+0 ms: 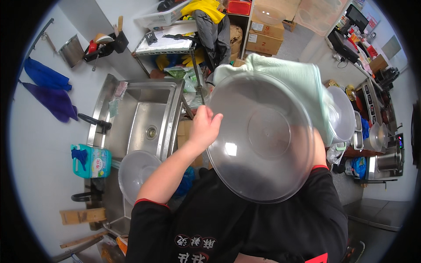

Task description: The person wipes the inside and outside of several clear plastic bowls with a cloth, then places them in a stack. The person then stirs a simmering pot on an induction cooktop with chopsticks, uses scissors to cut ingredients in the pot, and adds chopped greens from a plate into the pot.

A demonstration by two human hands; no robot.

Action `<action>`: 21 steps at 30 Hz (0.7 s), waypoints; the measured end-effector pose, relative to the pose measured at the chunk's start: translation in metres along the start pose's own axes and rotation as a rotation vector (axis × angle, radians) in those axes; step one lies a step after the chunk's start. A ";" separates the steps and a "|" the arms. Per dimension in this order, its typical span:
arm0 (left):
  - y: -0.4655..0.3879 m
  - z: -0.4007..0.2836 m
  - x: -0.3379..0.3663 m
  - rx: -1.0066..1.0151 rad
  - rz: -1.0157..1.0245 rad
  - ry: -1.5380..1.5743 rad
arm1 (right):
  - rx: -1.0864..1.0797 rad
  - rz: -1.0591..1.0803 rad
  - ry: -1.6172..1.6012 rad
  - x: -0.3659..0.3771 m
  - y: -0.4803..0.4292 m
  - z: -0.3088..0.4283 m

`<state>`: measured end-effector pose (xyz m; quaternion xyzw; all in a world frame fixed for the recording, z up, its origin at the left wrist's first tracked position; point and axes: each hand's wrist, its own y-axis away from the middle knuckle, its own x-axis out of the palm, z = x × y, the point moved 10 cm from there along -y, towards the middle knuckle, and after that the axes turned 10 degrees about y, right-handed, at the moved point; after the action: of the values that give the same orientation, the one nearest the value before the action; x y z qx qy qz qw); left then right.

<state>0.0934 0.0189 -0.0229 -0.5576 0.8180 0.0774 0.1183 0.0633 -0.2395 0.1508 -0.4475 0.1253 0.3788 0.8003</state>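
Observation:
A large clear plastic bowl [260,171] is held up tilted before my chest, its round base ring facing me. My left hand [205,128] is at its left rim, fingers curled and thumb overlapping the wall. Most of my right hand [301,139] is behind the bowl on the right; it shows only as a blur through the plastic, so its grip cannot be made out. A pale green cloth [289,74] spreads beyond the far rim and down the right side. Whether my right hand holds the cloth is hidden.
On the left is a stainless steel sink [141,115] with another clear bowl [138,174] and a teal detergent jug [95,161] nearby. A wire rack [164,47] stands ahead, cardboard boxes [266,41] beyond. More clear bowls [343,115] sit to the right.

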 end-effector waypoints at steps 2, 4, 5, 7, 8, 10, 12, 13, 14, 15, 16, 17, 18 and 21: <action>0.003 -0.024 0.000 0.035 -0.006 -0.225 | -0.036 0.073 0.127 0.019 0.012 -0.009; 0.006 -0.055 -0.003 0.205 -0.101 -0.356 | -0.133 0.149 0.190 0.038 0.042 0.003; 0.012 -0.072 -0.008 0.348 -0.187 -0.386 | -0.185 0.201 0.212 0.047 0.062 0.014; 0.024 -0.092 -0.016 0.558 -0.308 -0.434 | -0.301 0.319 0.245 0.063 0.107 0.045; 0.026 -0.094 -0.020 0.617 -0.338 -0.447 | -0.355 0.385 0.260 0.071 0.132 0.061; 0.028 -0.092 -0.034 0.725 -0.346 -0.322 | -0.428 0.513 0.306 0.088 0.173 0.084; 0.010 -0.058 -0.057 0.442 -0.334 -0.133 | -0.465 0.614 0.371 0.100 0.201 0.093; 0.004 -0.041 -0.068 0.309 -0.333 -0.037 | -0.467 0.646 0.417 0.100 0.206 0.091; 0.008 -0.056 -0.084 0.484 -0.431 -0.155 | -0.463 0.667 0.458 0.098 0.206 0.087; 0.011 -0.063 -0.094 0.558 -0.463 -0.288 | -0.457 0.739 0.516 0.097 0.205 0.078; 0.012 -0.060 -0.101 0.529 -0.442 -0.314 | -0.432 0.679 0.488 0.082 0.192 0.072; 0.012 -0.058 -0.105 0.506 -0.421 -0.347 | -0.347 0.675 0.405 0.067 0.176 0.059; 0.013 -0.059 -0.101 0.513 -0.358 -0.376 | -0.373 0.626 0.468 0.050 0.159 0.052; 0.019 -0.071 -0.073 0.593 -0.184 -0.410 | -0.356 0.552 0.460 0.011 0.123 0.040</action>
<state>0.0936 0.0724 0.0657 -0.5431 0.7106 -0.0639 0.4428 -0.0234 -0.1633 0.0910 -0.6017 0.3491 0.4855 0.5295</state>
